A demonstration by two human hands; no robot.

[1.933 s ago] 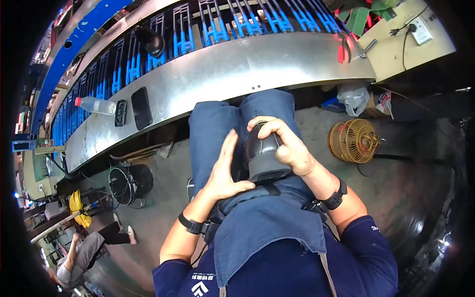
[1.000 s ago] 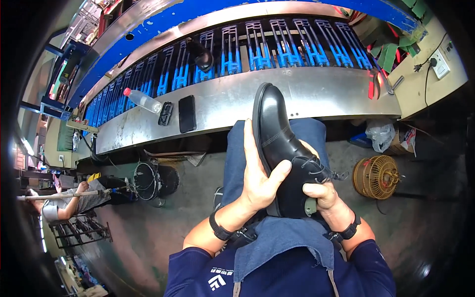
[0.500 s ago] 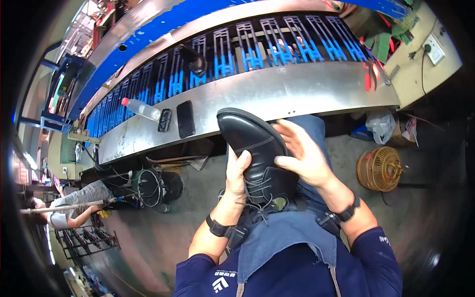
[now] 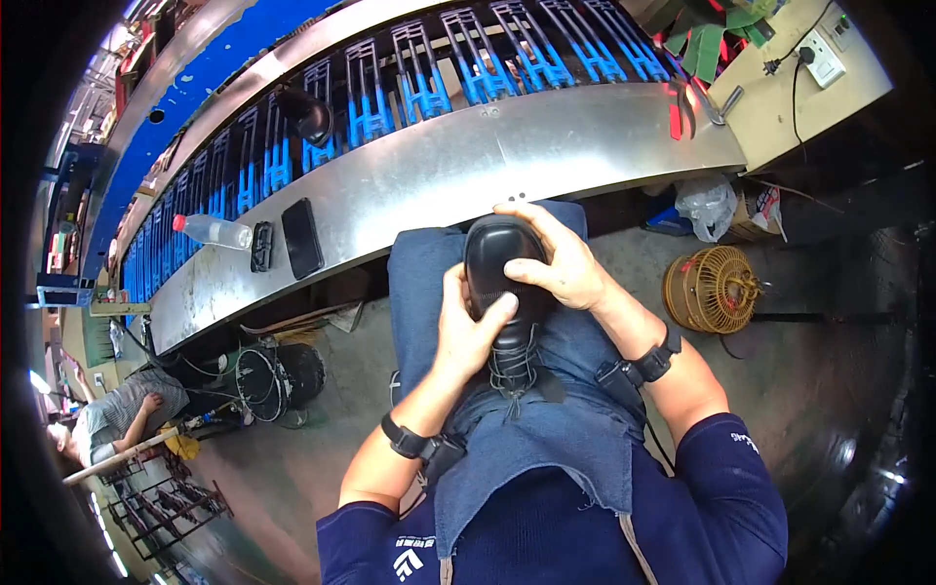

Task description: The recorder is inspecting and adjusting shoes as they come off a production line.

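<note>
A black lace-up leather shoe (image 4: 494, 255) is held over my lap, its toe pointing away from me and its laces toward my body. My left hand (image 4: 466, 322) wraps the shoe's left side, with the thumb lying across the upper near the laces. On the other side, my right hand (image 4: 558, 263) grips the toe part, its thumb pressed on top and its fingers curled round the far edge. The shoe's underside is hidden. Beneath it are my blue apron (image 4: 531, 453) and trouser legs.
Ahead runs a metal ledge (image 4: 419, 175) beside a conveyor with blue-tipped racks (image 4: 370, 107), where another dark shoe (image 4: 314, 122) rests. The ledge holds a bottle (image 4: 219, 232), a phone (image 4: 302, 238) and pliers (image 4: 681, 112). A wicker basket (image 4: 710, 289) stands right; a person (image 4: 127, 414) is at left.
The shoe has turned from tilted left to nearly straight ahead, and sits a little lower. My right thumb has moved onto the top of the toe. The whole view has shifted somewhat.
</note>
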